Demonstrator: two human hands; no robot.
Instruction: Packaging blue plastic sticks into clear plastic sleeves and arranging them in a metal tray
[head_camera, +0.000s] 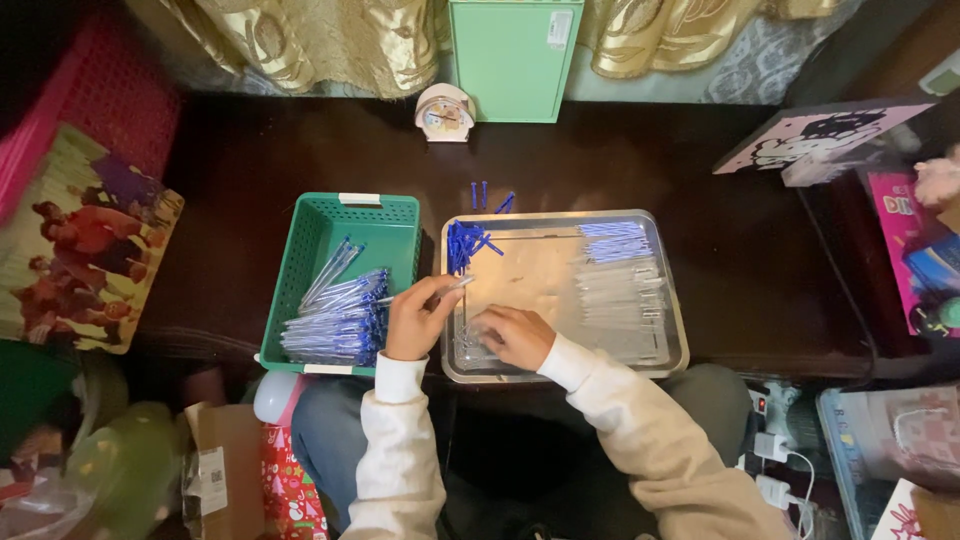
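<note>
**Over the steel tray: small parts that could scatter**

Seen from the head camera, the left hand (418, 318) is pinched around a clear plastic pen barrel (447, 288), held across the gap between the green slotted plastic basket (320, 235) and the shallow rectangular metal tray (672, 300). The right hand (515, 336) rests curled in the tray's near left corner, fingers down among loose clear parts; whether it grips one I cannot tell.

Finished blue-capped clear pens (338, 322) lie stacked in the basket. A heap of small blue caps (463, 243) sits at the tray's far left corner, and a few stray blue caps (483, 194) lie on the dark wooden table (250, 160) beyond the rim.

Judging from this, the heap is close enough to the rim that a nudge from either hand could push more caps over. The barrel, held lightly over the gap, could slip down between basket and tray. Rows of clear barrels (618, 290) on the right could roll if the tray is jolted.
</note>
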